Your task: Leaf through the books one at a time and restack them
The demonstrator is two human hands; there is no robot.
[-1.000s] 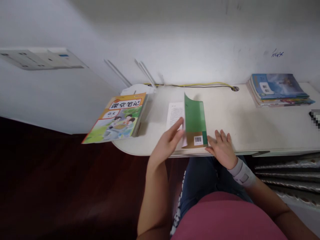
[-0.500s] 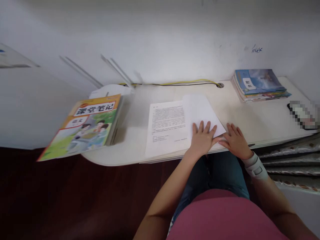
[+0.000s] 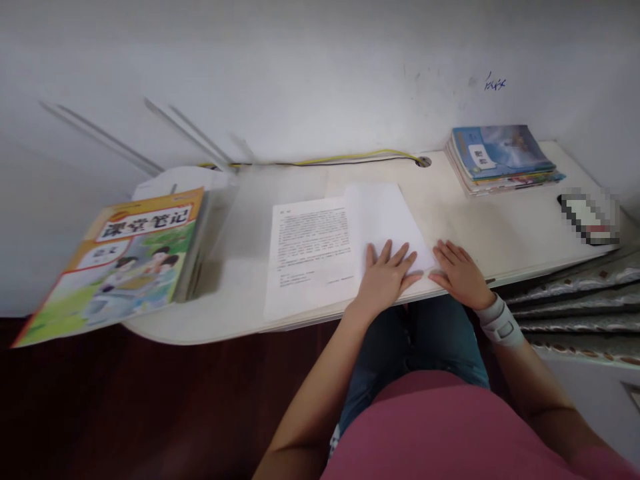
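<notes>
On the white desk lies an open booklet, its left page [image 3: 313, 247] covered in small print and its right page [image 3: 383, 213] blank white. My left hand [image 3: 387, 273] rests with fingers spread on the lower part of the blank page. Beside it, my right hand [image 3: 460, 270] lies flat at the page's lower right corner, fingers stretched out and touching or very close to the paper's edge. A pale band [image 3: 500, 321] wraps my right wrist. Neither hand grips anything.
A stack of books with a yellow-and-green cover [image 3: 133, 260] stands at the desk's left end. Blue-covered books [image 3: 503, 150] are piled at the back right, near a blurred-out phone [image 3: 587, 217]. A yellow cable [image 3: 345, 157] runs along the wall into a hole in the desk [image 3: 424, 162].
The view has shifted, so the desk and books sit further left. My right hand has moved slightly apart from my left; both still lie flat by the blank page.
</notes>
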